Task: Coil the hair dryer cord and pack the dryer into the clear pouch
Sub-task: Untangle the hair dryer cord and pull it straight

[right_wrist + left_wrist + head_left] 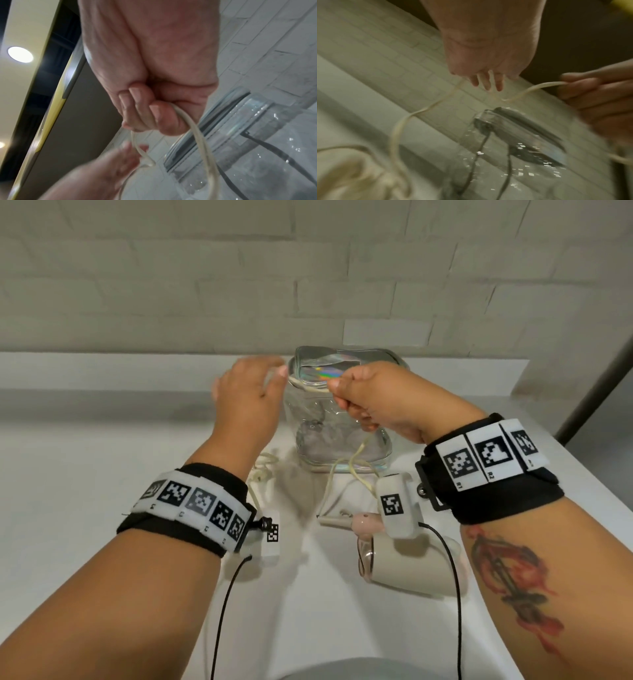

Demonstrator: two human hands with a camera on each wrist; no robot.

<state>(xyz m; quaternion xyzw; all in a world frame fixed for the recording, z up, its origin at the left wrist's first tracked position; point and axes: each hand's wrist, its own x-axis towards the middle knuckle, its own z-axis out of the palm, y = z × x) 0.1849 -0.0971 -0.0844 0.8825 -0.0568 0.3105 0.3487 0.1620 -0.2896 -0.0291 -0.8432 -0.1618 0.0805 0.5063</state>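
Note:
A clear pouch (342,422) with a silvery zip rim stands upright at the back of the white counter (85,474). In front of its top, my right hand (370,402) grips loops of the cream cord (308,387); the loops hang down toward the counter. From that fist the cord runs left to my left hand (250,392), whose fingers are spread straight and touch it near the tips. The beige and pink hair dryer (411,570) lies on the counter under my right wrist, partly hidden by the wrist camera. The right wrist view shows the right hand (154,94) curled round the cord (197,129) beside the pouch (257,135).
Loose cord (263,470) lies on the counter left of the pouch. A pale brick wall (308,285) and a low ledge close off the back. A dark post (596,385) stands at the far right. Black camera cables hang from both wrists.

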